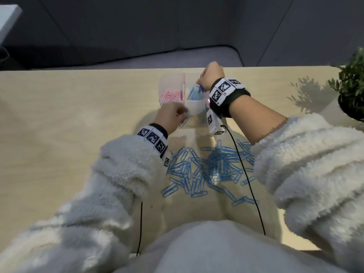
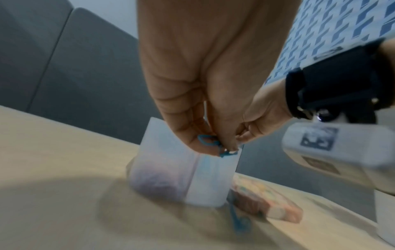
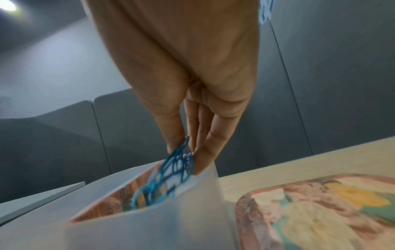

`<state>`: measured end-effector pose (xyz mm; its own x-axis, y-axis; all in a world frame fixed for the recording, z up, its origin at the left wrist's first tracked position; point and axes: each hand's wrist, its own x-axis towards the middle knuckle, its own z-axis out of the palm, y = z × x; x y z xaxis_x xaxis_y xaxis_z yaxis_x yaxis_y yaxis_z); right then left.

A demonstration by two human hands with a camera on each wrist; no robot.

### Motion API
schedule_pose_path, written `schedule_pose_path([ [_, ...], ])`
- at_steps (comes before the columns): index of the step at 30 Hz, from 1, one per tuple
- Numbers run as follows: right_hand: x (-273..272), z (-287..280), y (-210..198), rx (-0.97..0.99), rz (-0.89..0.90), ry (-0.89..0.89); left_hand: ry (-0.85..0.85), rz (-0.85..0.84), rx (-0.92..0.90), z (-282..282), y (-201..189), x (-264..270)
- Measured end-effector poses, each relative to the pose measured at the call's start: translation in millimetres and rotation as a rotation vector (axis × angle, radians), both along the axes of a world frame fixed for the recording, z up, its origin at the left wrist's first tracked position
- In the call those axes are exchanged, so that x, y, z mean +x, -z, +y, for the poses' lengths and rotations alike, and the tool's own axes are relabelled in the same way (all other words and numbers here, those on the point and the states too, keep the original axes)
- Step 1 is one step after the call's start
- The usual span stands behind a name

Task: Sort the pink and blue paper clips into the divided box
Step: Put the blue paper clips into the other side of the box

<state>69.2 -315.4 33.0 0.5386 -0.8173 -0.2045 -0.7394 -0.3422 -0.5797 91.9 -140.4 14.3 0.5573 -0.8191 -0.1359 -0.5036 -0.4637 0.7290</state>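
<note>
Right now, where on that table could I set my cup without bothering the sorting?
The bare wood left of the divided box and the left hand is free. So is the patch between the right hand and the potted plant. It is crowded by the person's body, where the blue paper clips and cables lie.

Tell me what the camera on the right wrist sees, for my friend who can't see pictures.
The right hand reaches down and pinches a bunch of blue paper clips over the open top of a cloudy white plastic box. The box stands on a pale wooden table, with a colourful picture lid lying beside it and a grey sofa behind.
</note>
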Motion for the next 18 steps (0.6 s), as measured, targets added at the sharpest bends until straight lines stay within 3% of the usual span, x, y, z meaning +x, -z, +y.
schedule_pose_path([
  [6,-16.7,5.3,-7.7,0.056,-0.116,-0.013,-0.217,0.073,-0.088,-58.8,-14.2,22.3],
  [11,-57.6,15.6,-6.8,0.137,-0.300,0.049,-0.241,0.029,-0.036,-85.2,-10.8,23.1],
  [15,-87.0,28.2,12.6,0.135,-0.209,0.004,-0.109,-0.029,-0.038,-77.2,-10.1,16.2],
  [18,-101.6,37.7,34.6,0.071,-0.063,-0.173,-0.050,-0.044,-0.141,-54.1,-10.8,11.6],
])
